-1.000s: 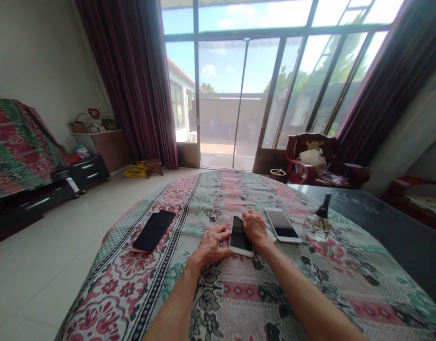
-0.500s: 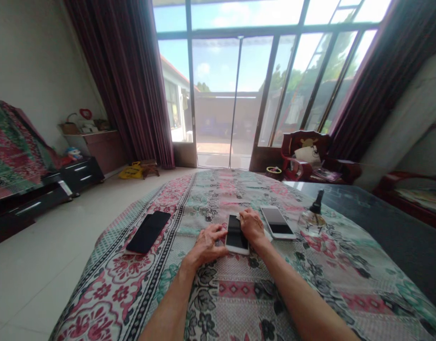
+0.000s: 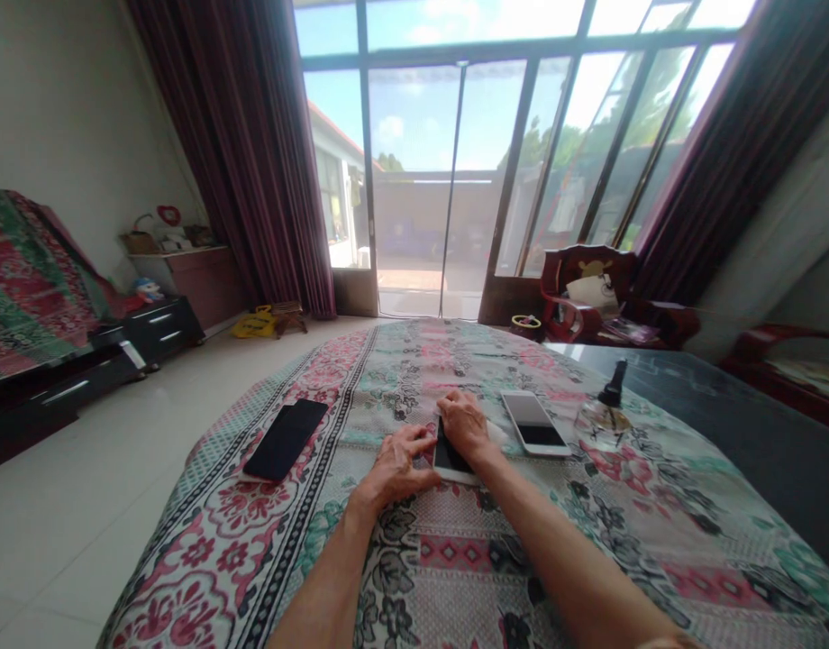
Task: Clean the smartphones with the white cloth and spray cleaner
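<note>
A white-framed smartphone (image 3: 450,458) with a dark screen lies on the patterned tablecloth (image 3: 414,361) in front of me. My left hand (image 3: 402,464) grips its left side, the thumb near the bottom corner and the fingers along the edge. Bent over the upper part of the screen, my right hand (image 3: 463,422) presses down with closed fingers. A piece of white tissue or cloth (image 3: 494,435) pokes out beside that hand; the part under the fingers is hidden. To the right lies a second white smartphone (image 3: 536,424), and to the left a black one (image 3: 286,440).
A clear bottle with a black pump top (image 3: 610,397) stands at the right of the table. Beyond it is a dark tabletop (image 3: 685,388). A carved wooden chair (image 3: 590,288) and glass doors (image 3: 441,198) are farther back.
My right hand has slid left across the phone's screen and now covers more of its upper part. My left hand stays at the phone's left edge. The view has shifted slightly.
</note>
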The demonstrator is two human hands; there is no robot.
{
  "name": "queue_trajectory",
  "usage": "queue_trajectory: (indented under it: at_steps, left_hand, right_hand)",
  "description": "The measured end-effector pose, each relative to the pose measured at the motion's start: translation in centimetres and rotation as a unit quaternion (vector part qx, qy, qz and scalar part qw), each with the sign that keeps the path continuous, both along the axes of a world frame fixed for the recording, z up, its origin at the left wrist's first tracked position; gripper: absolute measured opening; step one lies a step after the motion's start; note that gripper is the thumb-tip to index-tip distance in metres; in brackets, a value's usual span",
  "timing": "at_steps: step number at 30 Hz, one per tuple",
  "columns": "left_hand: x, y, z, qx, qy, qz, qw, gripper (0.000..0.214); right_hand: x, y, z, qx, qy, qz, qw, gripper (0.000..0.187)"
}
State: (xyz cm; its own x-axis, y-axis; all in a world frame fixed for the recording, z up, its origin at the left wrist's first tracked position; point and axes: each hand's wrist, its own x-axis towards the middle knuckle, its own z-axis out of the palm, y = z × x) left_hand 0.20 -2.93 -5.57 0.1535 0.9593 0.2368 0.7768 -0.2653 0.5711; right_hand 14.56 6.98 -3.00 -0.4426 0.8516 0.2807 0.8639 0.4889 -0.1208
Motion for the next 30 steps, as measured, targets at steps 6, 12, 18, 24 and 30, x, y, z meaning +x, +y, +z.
queue_trajectory:
  at_steps: [6,12,18,24,30]
  left_hand:
    - [0.1,-0.1,0.3,0.017,0.003,-0.011,1.0,0.054]
    - [0.2,-0.2,0.4,0.037,0.008,-0.014,0.999,0.05]
    - [0.2,-0.2,0.5,0.023,0.011,-0.007,1.0,0.05]
    - [0.2,-0.1,0.3,0.013,0.003,-0.009,1.0,0.054]
    - [0.3,-0.3,0.5,0.001,-0.002,0.0,1.0,0.051]
  right_hand:
    - [2.1,0.5,0.1,-0.004,0.0,-0.036,0.999,0.03]
    - [3.7,0.6,0.4,0.003,0.002,-0.035,0.999,0.029]
    - [4.4,-0.8,0.5,-0.013,0.017,0.035,0.999,0.026]
    - [6.1,-3.9,0.3,-0.028,0.034,0.109,0.993,0.026]
    - [7.5,-7.8,0.1,-0.031,0.042,0.159,0.986,0.026]
